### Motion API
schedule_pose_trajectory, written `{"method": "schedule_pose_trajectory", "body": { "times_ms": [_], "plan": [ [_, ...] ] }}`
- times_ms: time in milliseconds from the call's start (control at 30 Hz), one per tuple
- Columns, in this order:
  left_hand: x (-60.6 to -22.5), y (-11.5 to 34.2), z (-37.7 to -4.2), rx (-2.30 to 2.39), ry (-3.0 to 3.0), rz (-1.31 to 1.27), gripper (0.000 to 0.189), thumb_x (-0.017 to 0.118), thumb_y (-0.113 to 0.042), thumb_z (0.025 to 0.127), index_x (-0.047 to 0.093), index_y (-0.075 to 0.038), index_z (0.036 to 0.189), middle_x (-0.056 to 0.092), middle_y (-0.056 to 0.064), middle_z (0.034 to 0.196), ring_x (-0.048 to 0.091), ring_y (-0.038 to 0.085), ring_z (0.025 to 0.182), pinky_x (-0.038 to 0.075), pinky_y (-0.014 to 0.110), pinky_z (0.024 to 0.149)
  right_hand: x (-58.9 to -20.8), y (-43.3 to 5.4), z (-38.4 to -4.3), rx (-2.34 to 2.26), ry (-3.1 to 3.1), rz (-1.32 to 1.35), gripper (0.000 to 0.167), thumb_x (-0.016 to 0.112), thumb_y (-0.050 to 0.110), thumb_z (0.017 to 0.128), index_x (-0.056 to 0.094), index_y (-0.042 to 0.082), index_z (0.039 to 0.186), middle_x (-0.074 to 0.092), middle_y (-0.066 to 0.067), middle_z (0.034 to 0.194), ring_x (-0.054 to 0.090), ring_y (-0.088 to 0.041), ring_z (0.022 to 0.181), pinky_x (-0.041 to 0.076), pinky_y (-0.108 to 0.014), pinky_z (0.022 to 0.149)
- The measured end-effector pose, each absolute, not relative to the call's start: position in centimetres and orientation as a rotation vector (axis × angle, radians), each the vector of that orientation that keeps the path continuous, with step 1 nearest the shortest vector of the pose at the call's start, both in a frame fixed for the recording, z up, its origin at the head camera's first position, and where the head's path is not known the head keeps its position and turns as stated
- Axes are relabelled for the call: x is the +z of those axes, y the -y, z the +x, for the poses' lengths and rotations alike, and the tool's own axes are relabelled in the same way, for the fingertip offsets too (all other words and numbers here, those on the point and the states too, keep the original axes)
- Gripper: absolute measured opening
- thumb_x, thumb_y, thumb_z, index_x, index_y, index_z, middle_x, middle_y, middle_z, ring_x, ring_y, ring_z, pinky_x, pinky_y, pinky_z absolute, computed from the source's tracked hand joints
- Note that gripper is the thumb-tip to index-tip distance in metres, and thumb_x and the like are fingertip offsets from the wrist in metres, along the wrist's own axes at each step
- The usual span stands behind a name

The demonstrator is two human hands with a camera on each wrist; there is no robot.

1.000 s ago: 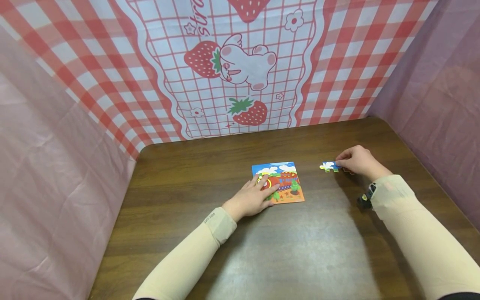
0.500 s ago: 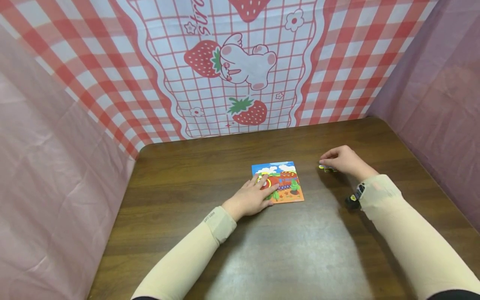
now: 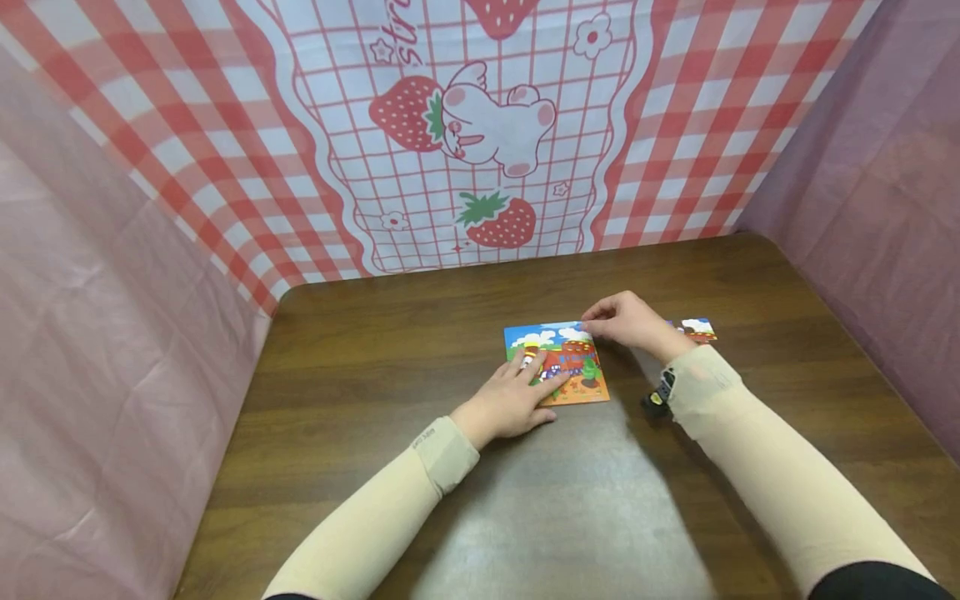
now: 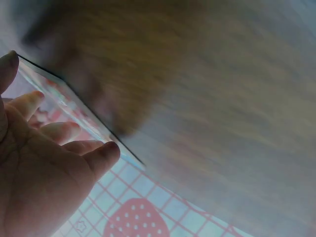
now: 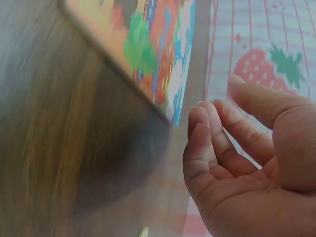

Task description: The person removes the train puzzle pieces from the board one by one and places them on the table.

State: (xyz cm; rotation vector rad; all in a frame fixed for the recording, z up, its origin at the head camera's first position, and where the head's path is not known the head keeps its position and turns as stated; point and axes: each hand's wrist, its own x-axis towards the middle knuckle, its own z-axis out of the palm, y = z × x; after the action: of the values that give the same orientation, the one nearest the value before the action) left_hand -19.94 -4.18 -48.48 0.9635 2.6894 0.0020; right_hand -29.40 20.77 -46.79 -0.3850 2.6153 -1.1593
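Observation:
A square jigsaw puzzle (image 3: 580,387) with a colourful train picture lies on the brown table. My left hand (image 3: 504,400) rests on its lower left part, fingers spread and covering some of the picture. In the left wrist view, the fingers of this hand (image 4: 44,163) reach over the puzzle's edge. At the upper right corner is my right hand (image 3: 628,323), fingers bent and fingertips close to the corner. The right wrist view shows the right hand (image 5: 247,158) with loosely bent fingers, thumb apart, and nothing visible between them. Whether its fingertips touch the puzzle, I cannot tell.
Loose puzzle pieces (image 3: 699,328) lie right of the puzzle, partly hidden by the right hand and wrist. A red-and-white checked cloth (image 3: 315,167) with strawberries hangs behind the table (image 3: 360,367). Pink cloths (image 3: 90,333) hang at both sides.
My right hand has moved left, from over the loose pieces to the puzzle's upper right corner, uncovering a piece at the right. The left hand has shifted slightly on the puzzle.

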Motion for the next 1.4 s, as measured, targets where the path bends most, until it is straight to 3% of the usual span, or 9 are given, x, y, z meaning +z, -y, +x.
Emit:
{"method": "schedule_pose_trajectory", "body": {
  "times_ms": [533, 1167, 1400],
  "plan": [
    [-48.4, 4.2, -18.8, -0.036, -2.640, 0.931, 0.076, 0.042, -0.065, 0.102, 0.013, -0.036, 0.165, 0.005, 0.011, 0.170, 0.004, 0.039, 0.152, 0.015, 0.044, 0.120, -47.3, -14.3, -29.2, -1.041, -2.644, -0.454, 0.025, 0.076, 0.021, 0.094, 0.076, -0.001, 0.106, 0.073, -0.011, 0.100, 0.066, -0.025, 0.090, 0.054, -0.043, 0.081],
    [-48.9, 4.5, -18.5, -0.080, -2.670, 0.974, 0.076, 0.041, -0.066, 0.101, 0.013, -0.036, 0.165, 0.008, 0.012, 0.169, 0.007, 0.039, 0.152, 0.018, 0.041, 0.120, -47.4, -11.8, -28.9, -0.874, -2.829, -0.313, 0.018, 0.082, 0.017, 0.083, 0.072, 0.002, 0.081, 0.069, -0.011, 0.084, 0.064, -0.029, 0.080, 0.054, -0.044, 0.076],
    [-48.9, 4.5, -18.5, -0.088, -2.675, 0.973, 0.076, 0.041, -0.066, 0.101, 0.012, -0.036, 0.165, 0.007, 0.012, 0.169, 0.006, 0.039, 0.152, 0.019, 0.043, 0.120, -46.9, -11.3, -28.7, -0.826, -2.816, -0.281, 0.022, 0.083, 0.019, 0.085, 0.070, 0.001, 0.086, 0.068, -0.013, 0.088, 0.064, -0.028, 0.082, 0.055, -0.043, 0.077]
  ]
}}
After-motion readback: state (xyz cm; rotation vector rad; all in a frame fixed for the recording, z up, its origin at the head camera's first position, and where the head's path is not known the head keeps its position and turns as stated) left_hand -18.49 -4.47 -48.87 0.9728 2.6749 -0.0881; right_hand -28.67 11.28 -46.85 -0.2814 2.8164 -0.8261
